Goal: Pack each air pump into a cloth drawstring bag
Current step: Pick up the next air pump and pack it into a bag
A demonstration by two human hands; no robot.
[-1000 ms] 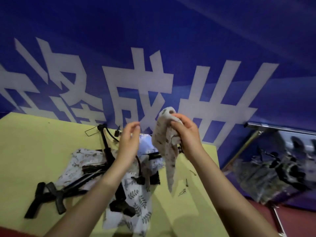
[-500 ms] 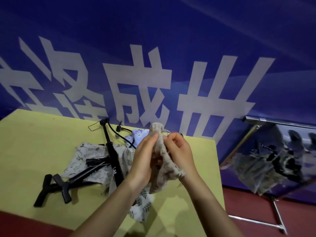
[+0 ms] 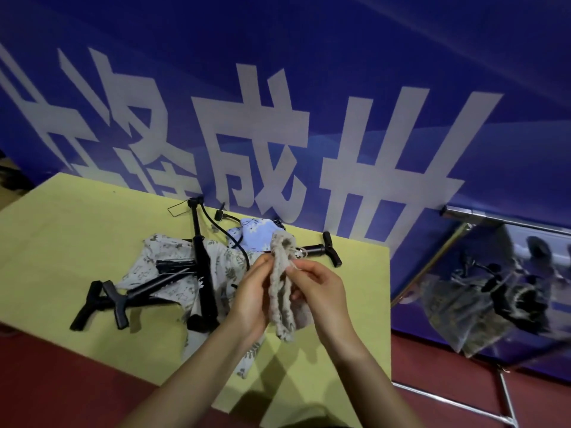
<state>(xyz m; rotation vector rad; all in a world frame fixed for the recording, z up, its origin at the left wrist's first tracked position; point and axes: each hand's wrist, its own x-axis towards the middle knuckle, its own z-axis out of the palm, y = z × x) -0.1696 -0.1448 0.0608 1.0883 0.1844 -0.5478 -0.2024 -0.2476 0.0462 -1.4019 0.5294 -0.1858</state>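
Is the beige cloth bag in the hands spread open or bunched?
Bunched. The beige cloth bag hangs gathered into narrow folds between left hand and right hand.

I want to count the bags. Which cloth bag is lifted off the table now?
The beige bag, bunched up and held between the left hand and right hand. The leaf-print bag and pale blue bag lie on the table.

I see a pale yellow table (image 3: 77, 230) in front of a deep blue banner (image 3: 309, 57) printed with large white characters. The pumps (image 3: 202, 273) are black. One bag (image 3: 282, 282) is beige and speckled, another (image 3: 256, 234) light blue with small flowers, and the cloth (image 3: 148, 267) under the pumps is cream with grey-green leaf sprigs. The floor (image 3: 46, 381) is dark red.
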